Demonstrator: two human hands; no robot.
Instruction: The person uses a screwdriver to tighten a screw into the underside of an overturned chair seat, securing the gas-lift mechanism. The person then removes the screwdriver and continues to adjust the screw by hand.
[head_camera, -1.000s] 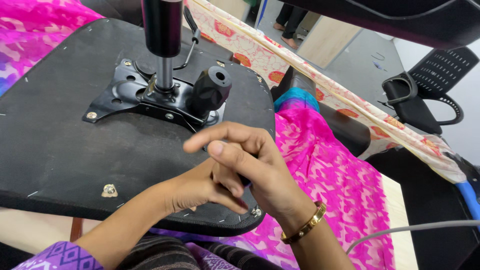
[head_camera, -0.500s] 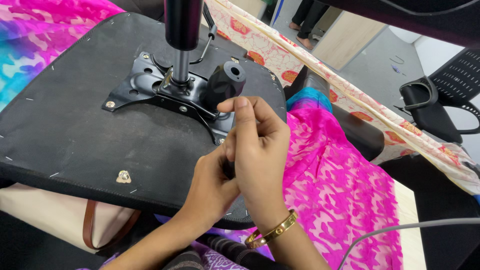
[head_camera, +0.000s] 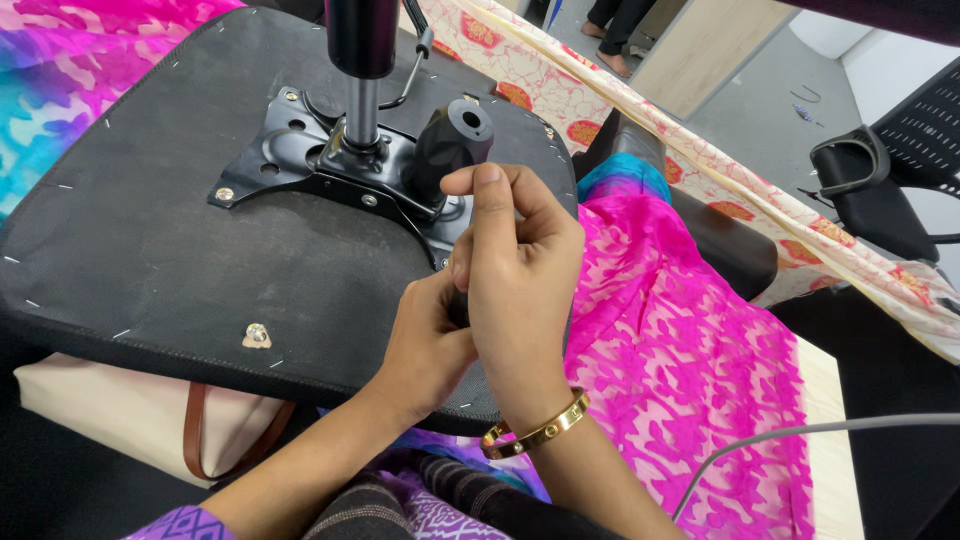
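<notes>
Two hands met over the upturned chair seat (head_camera: 150, 260) in the head view, near its right edge. Your right hand (head_camera: 520, 290) was curled, fingers bent inward and thumb raised, its fingertips pressed together as if pinching something small; what it held was hidden, so you could not tell from here what sat in the grasp. Your left hand (head_camera: 430, 345) lay just beneath and against it, fingers folded toward the same spot, and whether it clasped anything could not be told either. A gold bangle (head_camera: 535, 435) circled your right wrist. The black metal mounting plate (head_camera: 300, 165) sat bolted toward the seat's far edge, with the gas-lift column (head_camera: 362, 60) rising from it. The black knob (head_camera: 450, 145) stood just beyond your right fingertips, close but apart. Pink patterned fabric (head_camera: 680, 350) lay past the seat's right edge.
</notes>
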